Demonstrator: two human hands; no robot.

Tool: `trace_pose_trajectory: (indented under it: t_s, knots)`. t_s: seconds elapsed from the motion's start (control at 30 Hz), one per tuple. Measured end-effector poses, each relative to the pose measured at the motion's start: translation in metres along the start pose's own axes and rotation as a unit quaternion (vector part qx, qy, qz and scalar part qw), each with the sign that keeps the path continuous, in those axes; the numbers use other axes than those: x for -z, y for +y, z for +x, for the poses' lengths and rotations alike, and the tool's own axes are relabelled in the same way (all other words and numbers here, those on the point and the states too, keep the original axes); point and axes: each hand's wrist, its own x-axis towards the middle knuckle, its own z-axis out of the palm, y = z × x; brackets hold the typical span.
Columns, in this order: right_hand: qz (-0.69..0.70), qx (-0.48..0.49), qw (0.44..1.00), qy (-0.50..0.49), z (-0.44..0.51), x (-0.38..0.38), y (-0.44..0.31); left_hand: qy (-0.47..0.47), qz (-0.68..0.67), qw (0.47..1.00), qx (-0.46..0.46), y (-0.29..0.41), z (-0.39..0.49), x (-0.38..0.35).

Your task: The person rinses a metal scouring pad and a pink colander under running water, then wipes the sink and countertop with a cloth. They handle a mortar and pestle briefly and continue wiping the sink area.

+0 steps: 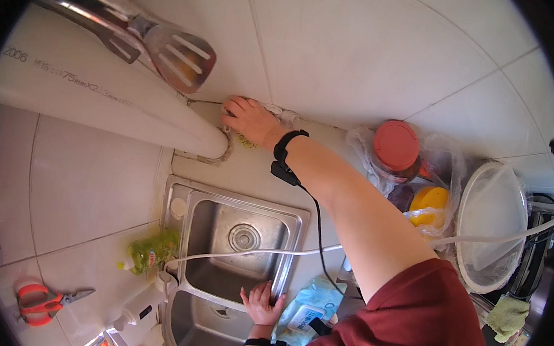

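Observation:
My right hand (250, 122) reaches across the counter into the back corner, beside the foot of a white plastic pipe (174, 122). Its fingers curl down over a whitish bunched thing, perhaps a cloth (288, 118), which shows behind the knuckles; the hand hides what lies under the fingertips. A yellowish mesh scrubber (247, 141) lies just below the palm. My left hand (264, 303) rests, fingers spread, at the front rim of the stainless steel double sink (302, 218), near the divider between the basins. Nothing shows in that hand.
A white hose (262, 251) crosses the sink. Dish soap (153, 252) and red-handled scissors (51, 304) are at left. Slotted turners (183, 60) hang above. A wipes pack (310, 313), red-lidded jar (396, 145) and white oval basin (492, 226) sit rightward. A black cable (321, 229) trails from my right wrist.

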Motion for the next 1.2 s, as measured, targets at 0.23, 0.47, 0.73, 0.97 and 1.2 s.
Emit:
trace_pose_trajectory:
  t_s: [0.23,0.47,0.73,0.97,1.2]
  knots:
    - [-0.062,-0.007,0.996,-0.066,-0.018,0.028,-0.002,0.012,0.021,1.0,-0.015,-0.002,-0.002,-0.005]
    - [-0.097,-0.128,0.966,-0.201,-0.084,0.088,0.0,0.032,0.015,0.999,-0.018,-0.005,-0.01,-0.005]
    - [-0.076,-0.253,0.942,-0.209,-0.109,0.114,-0.016,0.07,0.01,0.997,-0.032,-0.003,-0.008,-0.006]
    - [0.144,-0.119,0.949,-0.256,-0.131,0.131,-0.073,0.079,0.007,0.996,-0.036,-0.003,-0.008,-0.007]
    - [0.14,-0.104,0.901,-0.398,-0.126,0.152,-0.062,0.073,-0.001,0.997,-0.035,-0.004,-0.008,-0.006]
